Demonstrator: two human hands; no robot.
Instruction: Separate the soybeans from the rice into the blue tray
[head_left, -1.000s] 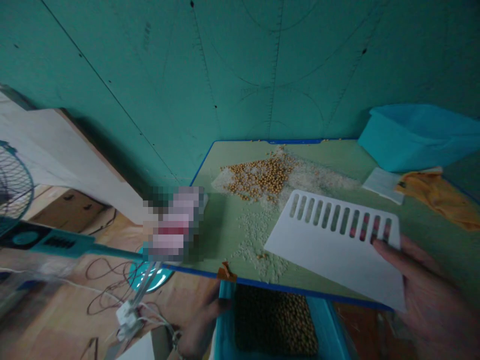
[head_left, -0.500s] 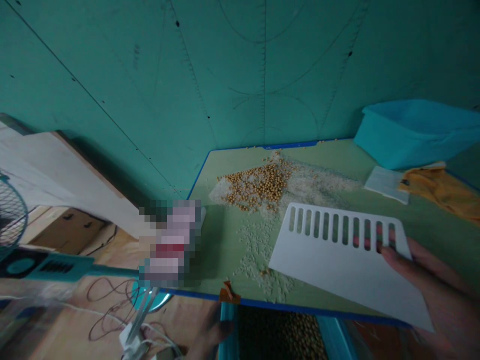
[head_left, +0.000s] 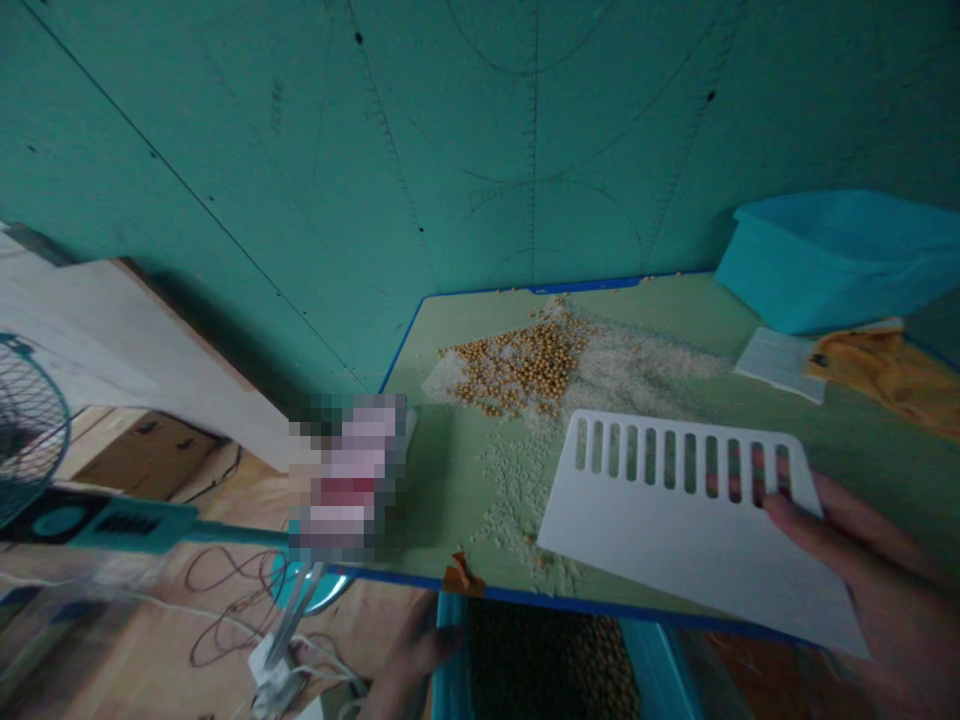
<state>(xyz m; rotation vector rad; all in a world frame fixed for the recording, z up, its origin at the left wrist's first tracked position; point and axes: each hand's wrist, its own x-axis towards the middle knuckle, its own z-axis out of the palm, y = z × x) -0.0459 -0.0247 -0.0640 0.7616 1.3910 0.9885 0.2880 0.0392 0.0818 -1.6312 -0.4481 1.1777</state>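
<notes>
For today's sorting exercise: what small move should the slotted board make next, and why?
Probably a short sweep of the slotted board, held in the right hand, toward the table's near edge: rice grains lie beside it, and the left hand holds a blue bin below.

You are in a makeshift home workroom rather than a proper kitchen or lab. Your counter is a pale green board edged in blue, set against a teal cutting mat printed with ruler lines and arcs. A standing fan and loose cables sit on a bare wooden floor, and plastic tubs and an orange cloth lie about.
</notes>
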